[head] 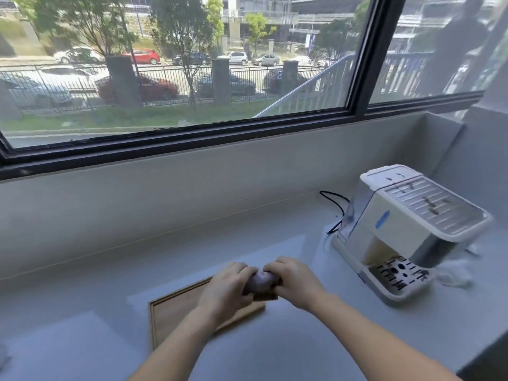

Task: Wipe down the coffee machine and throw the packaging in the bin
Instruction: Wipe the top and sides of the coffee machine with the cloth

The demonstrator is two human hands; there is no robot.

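A white coffee machine (406, 232) stands on the counter at the right, its drip tray facing the front right. My left hand (224, 290) and my right hand (295, 281) are together over the far corner of a wooden tray (176, 309). Between them they grip a small crumpled purplish-grey bundle (261, 280); I cannot tell whether it is a cloth or packaging. Clear crumpled plastic packaging (453, 273) lies on the counter just right of the machine's drip tray. No bin is in view.
The pale counter (275, 347) runs under a wide window (192, 78). A black power cable (336, 204) trails behind the machine along the wall. The counter's edge drops off at the lower right.
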